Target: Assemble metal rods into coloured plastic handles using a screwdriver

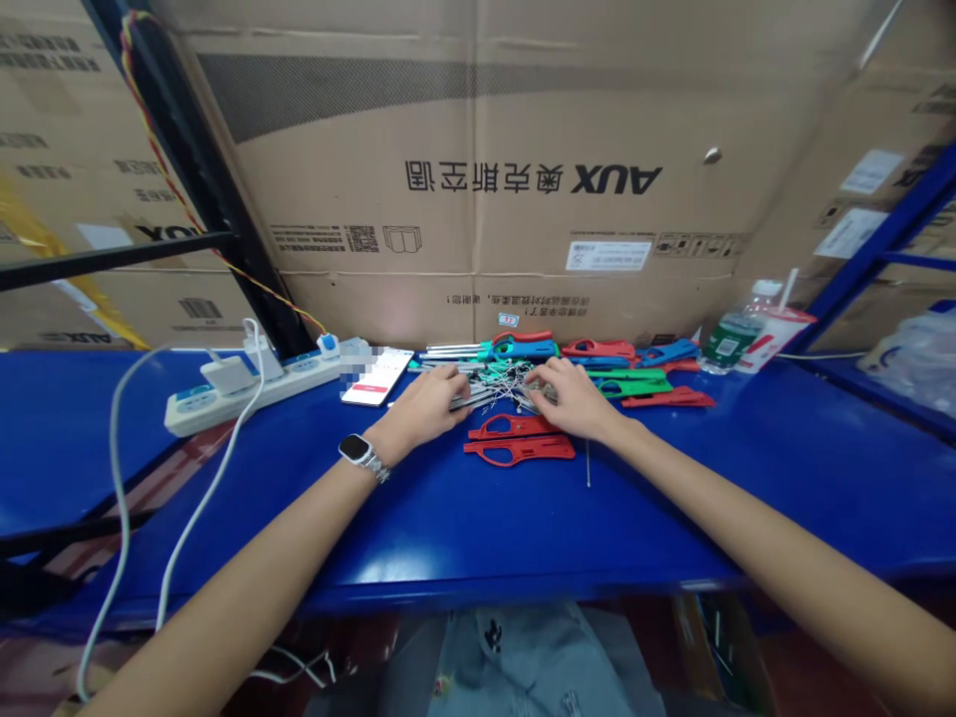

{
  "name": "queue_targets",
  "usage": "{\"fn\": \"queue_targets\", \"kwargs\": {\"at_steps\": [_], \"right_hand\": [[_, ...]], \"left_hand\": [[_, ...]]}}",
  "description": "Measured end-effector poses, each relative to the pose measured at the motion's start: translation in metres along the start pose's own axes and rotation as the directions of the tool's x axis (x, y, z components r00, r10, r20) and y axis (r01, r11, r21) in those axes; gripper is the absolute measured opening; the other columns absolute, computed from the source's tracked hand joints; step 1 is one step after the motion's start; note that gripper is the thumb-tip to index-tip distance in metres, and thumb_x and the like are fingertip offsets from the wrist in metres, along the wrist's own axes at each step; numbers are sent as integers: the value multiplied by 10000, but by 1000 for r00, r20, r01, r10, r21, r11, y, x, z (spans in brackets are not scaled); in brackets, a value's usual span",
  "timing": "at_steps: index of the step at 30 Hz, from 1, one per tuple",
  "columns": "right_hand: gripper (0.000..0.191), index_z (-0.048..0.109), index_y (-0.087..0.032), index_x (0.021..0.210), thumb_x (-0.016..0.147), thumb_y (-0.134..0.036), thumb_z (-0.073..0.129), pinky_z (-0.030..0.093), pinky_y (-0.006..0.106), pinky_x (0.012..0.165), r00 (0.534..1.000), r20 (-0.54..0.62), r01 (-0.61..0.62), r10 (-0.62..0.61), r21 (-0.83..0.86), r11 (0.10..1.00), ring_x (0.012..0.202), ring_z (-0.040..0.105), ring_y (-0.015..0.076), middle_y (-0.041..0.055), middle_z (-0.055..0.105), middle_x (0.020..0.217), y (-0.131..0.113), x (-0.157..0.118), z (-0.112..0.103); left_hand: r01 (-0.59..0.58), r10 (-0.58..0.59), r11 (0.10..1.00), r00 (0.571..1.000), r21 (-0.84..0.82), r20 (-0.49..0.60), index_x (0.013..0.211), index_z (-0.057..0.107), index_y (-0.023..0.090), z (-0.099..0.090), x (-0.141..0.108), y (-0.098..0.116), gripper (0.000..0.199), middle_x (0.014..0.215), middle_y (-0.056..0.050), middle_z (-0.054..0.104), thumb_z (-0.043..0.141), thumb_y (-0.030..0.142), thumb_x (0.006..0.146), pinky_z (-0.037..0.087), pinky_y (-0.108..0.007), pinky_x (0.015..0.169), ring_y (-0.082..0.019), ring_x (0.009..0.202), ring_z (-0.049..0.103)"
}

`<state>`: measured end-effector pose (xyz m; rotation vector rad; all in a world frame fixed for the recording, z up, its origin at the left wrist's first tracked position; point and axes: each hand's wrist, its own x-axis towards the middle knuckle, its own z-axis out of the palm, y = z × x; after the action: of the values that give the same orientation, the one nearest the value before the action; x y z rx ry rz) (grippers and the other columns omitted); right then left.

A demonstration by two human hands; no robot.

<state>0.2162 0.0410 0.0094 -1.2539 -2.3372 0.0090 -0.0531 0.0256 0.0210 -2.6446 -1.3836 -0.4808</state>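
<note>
Both arms stretch forward across the blue table [448, 528], and the hands meet over a small heap of thin metal rods and wires [499, 396] near its far edge, close enough together for the two to work the same pile. The left hand [429, 406], with a watch [357, 449] on its wrist, lies palm down, its fingers curled over a bundle of the bright, straight rods; the right hand [569, 398] is also palm down, fingertips pressed into the tangle, though whether it pinches anything I cannot tell. Flat plastic handles fan around the heap within easy reach: two red handles [519, 439] just in front of the hands, green handles [634, 381] and blue handles [668, 353] to the right. They look smooth, rigid and moulded, with finger loops. A phone [377, 376] and a white power strip [254, 388] sit to the left, and a plastic bottle [728, 339] stands against the cardboard box [478, 149].
</note>
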Motion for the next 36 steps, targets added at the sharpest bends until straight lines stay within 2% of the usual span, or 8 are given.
{"fn": "queue_targets", "kwargs": {"at_steps": [3, 6, 10, 13, 17, 25, 32, 36], "right_hand": [[136, 686, -221, 1004, 884, -242, 625, 405, 429, 887, 1000, 31, -7, 7, -3, 1000, 1040, 571, 285, 88, 642, 1053, 3, 16, 5], [105, 693, -225, 957, 870, -245, 639, 398, 433, 889, 1000, 18, -20, 20, 9, 1000, 1043, 562, 289, 80, 637, 1009, 0, 20, 9], [194, 700, -228, 925, 892, -417, 671, 388, 438, 903, 1000, -17, -11, 12, 32, 999, 1047, 549, 290, 76, 631, 1008, -7, 11, 12], [173, 698, -222, 926, 891, -391, 679, 382, 420, 895, 1000, -6, -7, 7, 4, 1000, 1033, 545, 279, 78, 638, 1016, -12, 6, 14], [120, 693, -220, 917, 928, -317, 623, 373, 400, 876, 998, -47, -32, 33, 17, 999, 1000, 557, 261, 70, 668, 973, -12, 5, 14], [123, 665, -219, 972, 932, -281, 566, 414, 409, 934, 971, -231, -5, 64, 248, 969, 974, 662, 244, 60, 753, 1007, -14, 3, 10], [208, 650, -210, 1049, 912, -348, 577, 504, 356, 848, 956, -264, 16, 125, 474, 881, 876, 669, 216, 58, 732, 941, -25, -5, 6], [420, 610, -213, 1232, 845, -353, 695, 479, 393, 957, 973, -220, 47, 62, 455, 889, 1044, 656, 237, 88, 714, 1107, -30, -14, 2]], "left_hand": [[45, -42, 997, 998, 58, -41, 1013, 636, 171, -3, 9, -3, 146, 1044, -119, 641, 549, 271, 951, 509, -391, 833, -266, 957, 628], [92, -95, 990, 995, 103, 28, 1007, 654, 180, -3, 17, -10, 148, 1067, -122, 678, 576, 202, 884, 498, -410, 881, -298, 1046, 629], [129, -134, 989, 989, 72, 68, 979, 652, 194, 3, 21, -11, 145, 1055, -103, 708, 595, 170, 848, 481, -432, 924, -311, 1078, 637], [80, -82, 995, 996, 59, 23, 1008, 636, 189, 3, 20, -7, 142, 1076, -104, 694, 565, 158, 889, 483, -426, 920, -304, 1075, 644], [33, -33, 999, 997, 6, -68, 1158, 592, 178, -5, 12, 1, 223, 1189, -124, 629, 434, 193, 1002, 521, -377, 800, -242, 896, 680], [-33, 11, 994, 977, -101, -214, 1280, 555, 208, -17, -2, 13, 278, 1199, -96, 671, 426, 340, 1071, 516, -326, 741, -223, 926, 682], [-129, 52, 970, 938, -207, -343, 1067, 637, 197, -21, -3, 19, 198, 985, -59, 676, 461, 289, 1062, 470, -296, 708, -182, 819, 645], [-164, -12, 907, 911, -389, -411, 1039, 634, 194, -24, -3, 24, 160, 896, -36, 684, 502, 285, 1043, 459, -273, 683, -159, 768, 618]]}}
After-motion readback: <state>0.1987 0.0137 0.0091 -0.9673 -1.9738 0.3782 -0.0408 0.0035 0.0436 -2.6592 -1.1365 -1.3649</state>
